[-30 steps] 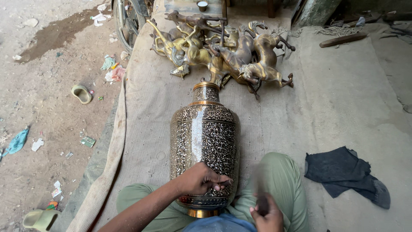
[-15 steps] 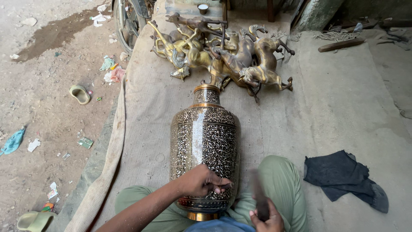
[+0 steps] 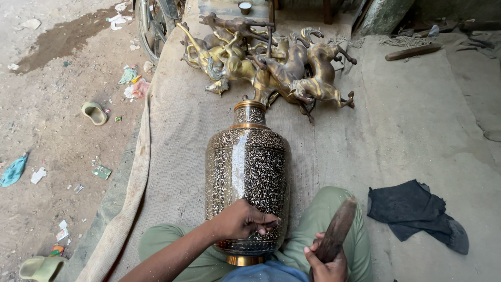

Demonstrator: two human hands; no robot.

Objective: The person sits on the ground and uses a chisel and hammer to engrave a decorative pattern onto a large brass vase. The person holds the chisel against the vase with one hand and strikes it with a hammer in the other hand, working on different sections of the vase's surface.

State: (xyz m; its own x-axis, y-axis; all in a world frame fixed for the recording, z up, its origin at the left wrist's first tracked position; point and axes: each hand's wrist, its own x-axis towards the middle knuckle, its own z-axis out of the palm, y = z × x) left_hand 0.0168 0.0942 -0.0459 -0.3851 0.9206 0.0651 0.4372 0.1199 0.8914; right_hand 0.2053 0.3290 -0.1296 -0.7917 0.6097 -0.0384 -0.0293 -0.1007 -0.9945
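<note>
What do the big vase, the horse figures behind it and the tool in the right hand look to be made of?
Vase: metal, likely brass, with bright glare and a fine engraved dark-and-silver pattern. Horse figures: cast brass or bronze by their dull gold sheen. Tool in the right hand: probably wood, matte brown and rounded.
</note>
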